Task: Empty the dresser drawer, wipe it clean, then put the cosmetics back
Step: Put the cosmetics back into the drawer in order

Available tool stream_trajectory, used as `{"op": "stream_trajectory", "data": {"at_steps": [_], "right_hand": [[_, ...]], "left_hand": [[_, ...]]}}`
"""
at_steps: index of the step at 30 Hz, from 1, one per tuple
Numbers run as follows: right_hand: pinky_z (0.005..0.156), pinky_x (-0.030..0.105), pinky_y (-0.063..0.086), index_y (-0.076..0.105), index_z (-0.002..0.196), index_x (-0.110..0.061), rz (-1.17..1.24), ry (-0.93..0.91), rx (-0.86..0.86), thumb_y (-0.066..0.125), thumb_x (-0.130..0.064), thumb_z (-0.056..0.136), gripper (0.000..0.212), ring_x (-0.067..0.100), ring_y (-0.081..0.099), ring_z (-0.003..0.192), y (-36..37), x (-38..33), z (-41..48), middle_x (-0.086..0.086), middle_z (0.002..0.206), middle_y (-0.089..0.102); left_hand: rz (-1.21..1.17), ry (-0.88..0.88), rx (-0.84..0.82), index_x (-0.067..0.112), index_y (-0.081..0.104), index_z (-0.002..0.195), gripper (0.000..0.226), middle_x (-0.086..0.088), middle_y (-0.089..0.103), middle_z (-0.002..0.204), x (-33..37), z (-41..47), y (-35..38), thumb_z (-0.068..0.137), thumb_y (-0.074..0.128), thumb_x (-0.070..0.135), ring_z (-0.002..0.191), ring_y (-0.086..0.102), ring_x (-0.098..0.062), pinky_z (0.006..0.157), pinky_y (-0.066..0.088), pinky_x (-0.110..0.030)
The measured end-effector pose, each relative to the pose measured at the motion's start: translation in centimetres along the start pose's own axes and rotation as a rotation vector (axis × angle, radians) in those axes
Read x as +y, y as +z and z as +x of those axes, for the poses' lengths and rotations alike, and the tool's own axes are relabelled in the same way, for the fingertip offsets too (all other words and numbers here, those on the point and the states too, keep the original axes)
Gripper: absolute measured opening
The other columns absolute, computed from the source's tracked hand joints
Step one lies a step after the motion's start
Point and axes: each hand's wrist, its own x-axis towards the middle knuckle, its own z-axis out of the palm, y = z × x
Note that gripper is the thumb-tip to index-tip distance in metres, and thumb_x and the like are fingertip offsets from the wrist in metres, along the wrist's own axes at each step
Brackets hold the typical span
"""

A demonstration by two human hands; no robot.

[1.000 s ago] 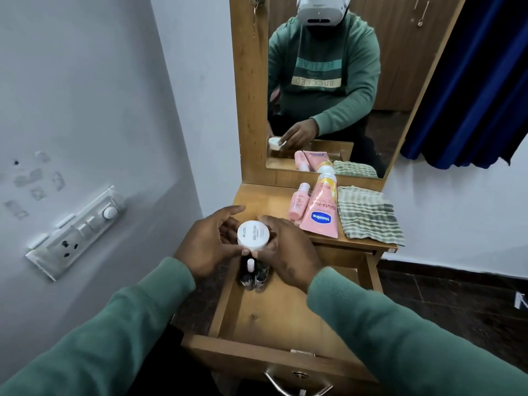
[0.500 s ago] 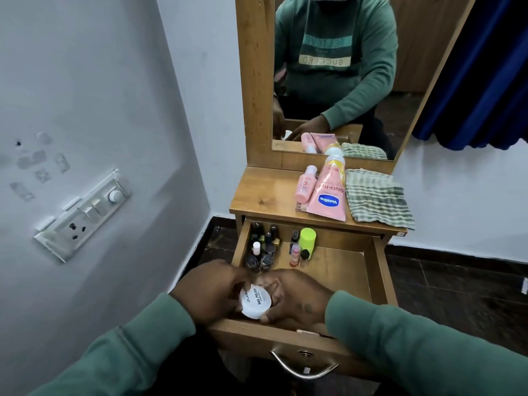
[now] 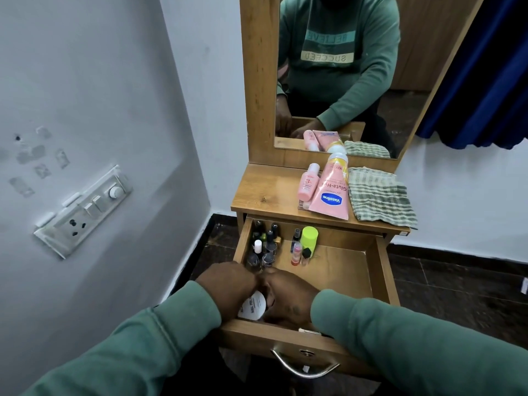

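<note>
The wooden dresser drawer [image 3: 380,270] stands pulled open. My left hand [image 3: 228,287] and my right hand [image 3: 288,295] both hold a round white jar [image 3: 253,307], tilted, low in the drawer's front left corner. Several small nail polish bottles [image 3: 265,244] stand at the back left of the drawer. A lime-green capped bottle [image 3: 309,238] and a small red bottle [image 3: 296,254] stand at the back middle. On the dresser top lie a pink Vaseline tube [image 3: 330,192], a small pink bottle [image 3: 308,184] and a striped cloth [image 3: 380,197].
A mirror [image 3: 343,75] rises behind the dresser top and reflects the person. A grey wall with a switch panel [image 3: 83,212] is close on the left. A blue curtain [image 3: 485,67] hangs at the right. The drawer's metal handle [image 3: 305,367] faces me.
Both hands carried the white jar from above the dresser top edge down into the drawer's front left corner. The view tilted downward.
</note>
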Motion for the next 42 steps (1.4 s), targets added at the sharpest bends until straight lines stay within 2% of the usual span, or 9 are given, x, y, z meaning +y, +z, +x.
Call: {"op": "stream_trajectory", "data": {"at_steps": [7, 12, 15, 21, 24, 27, 34, 38, 42], "right_hand": [[0.095, 0.023, 0.047, 0.053, 0.143, -0.028, 0.013, 0.006, -0.021, 0.082, -0.023, 0.083, 0.067, 0.015, 0.056, 0.108, 0.0, 0.1, -0.1, -0.004, 0.132, 0.054], [0.092, 0.032, 0.055, 0.055, 0.138, -0.024, 0.096, 0.047, -0.066, 0.078, -0.006, 0.083, 0.062, 0.018, 0.064, 0.099, -0.8, 0.1, -1.1, -0.013, 0.100, 0.057], [0.085, 0.033, 0.057, 0.060, 0.125, -0.023, 0.031, 0.005, -0.024, 0.073, -0.007, 0.086, 0.044, 0.016, 0.065, 0.096, -2.0, -0.2, -2.4, -0.015, 0.096, 0.057], [0.068, 0.028, 0.056, 0.070, 0.096, -0.029, 0.261, -0.017, 0.496, 0.068, -0.018, 0.093, 0.012, 0.003, 0.063, 0.075, -6.7, -0.2, -5.8, -0.011, 0.083, 0.068], [0.060, 0.018, 0.048, 0.068, 0.088, -0.026, 0.311, 0.070, 0.873, 0.071, -0.017, 0.090, 0.010, 0.002, 0.059, 0.067, -9.7, 0.8, -6.2, -0.009, 0.077, 0.065], [0.059, 0.025, 0.047, 0.065, 0.084, -0.024, 0.251, 0.160, 1.104, 0.069, -0.017, 0.086, 0.009, 0.008, 0.057, 0.066, -12.3, 1.9, -5.8, -0.007, 0.079, 0.064], [0.078, 0.029, 0.051, 0.070, 0.111, -0.021, 0.222, 0.174, 0.883, 0.069, -0.020, 0.087, 0.024, 0.018, 0.065, 0.092, -14.0, 0.5, -2.9, -0.003, 0.108, 0.070], [0.080, 0.033, 0.056, 0.067, 0.106, -0.030, 0.252, 0.236, 0.821, 0.061, -0.020, 0.082, 0.027, 0.019, 0.066, 0.090, -14.2, -0.4, -1.0, -0.003, 0.096, 0.073], [0.084, 0.037, 0.056, 0.065, 0.102, -0.033, 0.257, 0.274, 0.811, 0.059, -0.020, 0.084, 0.023, 0.019, 0.066, 0.092, -14.2, -0.4, -0.2, -0.001, 0.096, 0.073]], "left_hand": [[-0.033, -0.032, 0.004, 0.012, 0.065, 0.118, 0.023, -0.011, 0.066, 0.121, -0.1, -0.2, 0.3, 0.097, 0.057, 0.014, 0.115, 0.061, -0.030, 0.093, 0.054, -0.044], [-0.038, -0.023, -0.011, 0.017, 0.065, 0.119, 0.024, -0.009, 0.066, 0.122, -0.2, -0.4, -0.2, 0.095, 0.060, 0.017, 0.115, 0.061, -0.029, 0.094, 0.053, -0.043], [-0.041, 0.037, 0.078, 0.022, 0.067, 0.112, 0.020, -0.003, 0.069, 0.114, -0.1, -0.6, -1.1, 0.094, 0.061, 0.024, 0.107, 0.064, -0.025, 0.089, 0.055, -0.042], [-0.482, 0.069, 0.462, 0.028, 0.069, 0.086, 0.023, 0.008, 0.072, 0.081, 0.4, 0.9, -6.4, 0.083, 0.051, 0.041, 0.074, 0.065, -0.010, 0.067, 0.055, -0.036], [-0.728, 0.000, 0.644, 0.027, 0.071, 0.089, 0.012, 0.009, 0.071, 0.080, 1.3, 3.4, -9.2, 0.087, 0.062, 0.035, 0.074, 0.063, -0.007, 0.067, 0.051, -0.033], [-0.923, -0.191, 0.743, 0.026, 0.067, 0.102, 0.015, 0.009, 0.068, 0.089, 1.3, 7.6, -10.9, 0.089, 0.071, 0.032, 0.078, 0.062, -0.012, 0.068, 0.047, -0.031], [-1.130, -0.479, 0.551, 0.013, 0.059, 0.121, 0.048, -0.009, 0.067, 0.115, 0.3, 14.3, -11.7, 0.085, 0.076, 0.040, 0.106, 0.064, -0.032, 0.086, 0.050, -0.035], [-1.170, -0.497, 0.558, 0.013, 0.068, 0.096, 0.050, -0.009, 0.074, 0.094, 0.1, 14.9, -11.6, 0.072, 0.073, 0.057, 0.091, 0.070, -0.032, 0.080, 0.057, -0.040], [-1.197, -0.496, 0.574, 0.011, 0.072, 0.083, 0.043, -0.009, 0.075, 0.080, -0.1, 14.9, -11.6, 0.075, 0.074, 0.054, 0.083, 0.072, -0.032, 0.079, 0.060, -0.046]]}}
